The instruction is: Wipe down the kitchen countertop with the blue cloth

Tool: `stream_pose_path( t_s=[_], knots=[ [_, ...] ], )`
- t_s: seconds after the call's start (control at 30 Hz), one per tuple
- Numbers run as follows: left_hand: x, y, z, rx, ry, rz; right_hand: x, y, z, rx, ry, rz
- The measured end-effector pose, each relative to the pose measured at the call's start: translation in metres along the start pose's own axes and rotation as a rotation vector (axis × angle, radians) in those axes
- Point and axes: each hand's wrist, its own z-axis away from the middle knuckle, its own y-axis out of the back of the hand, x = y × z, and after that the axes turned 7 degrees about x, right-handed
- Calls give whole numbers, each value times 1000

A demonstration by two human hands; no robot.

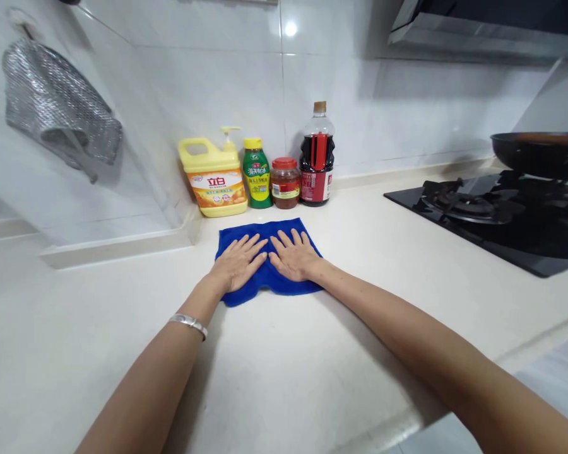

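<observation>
A blue cloth (265, 277) lies spread out on the white countertop (265, 378). My left hand (238, 261) rests flat on its left half, fingers apart, with a silver bracelet (189, 324) around the wrist. On the right half my right hand (293, 255) is pressed flat too, its fingers spread. Both palms touch the cloth, and neither hand grips it. The cloth's front edge has a small wavy fold between the hands.
Behind the cloth, against the tiled wall, stand a yellow detergent jug (218, 183), a green squeeze bottle (257, 173), a red-lidded jar (285, 183) and a dark sauce bottle (317, 161). A black gas stove (478, 214) with a wok (539, 157) is at right. A silvery cloth (57, 101) hangs at left.
</observation>
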Motion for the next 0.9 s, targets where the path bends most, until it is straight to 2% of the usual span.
stream_pose_path(
  t_s=[0.3, 0.47, 0.63, 0.9],
  knots=[
    [-19, -4, -39, 23, 69, -9, 15, -7, -51, 30, -25, 20],
    [-19, -5, -40, 37, 113, -10, 20, -8, -63, 37, -44, 20],
    [-9, -3, -20, 48, 136, -20, 13, -3, -47, 33, -35, 25],
    [12, 6, 27, 69, 75, -25, -6, 7, 12, 39, -44, -1]
  ],
)
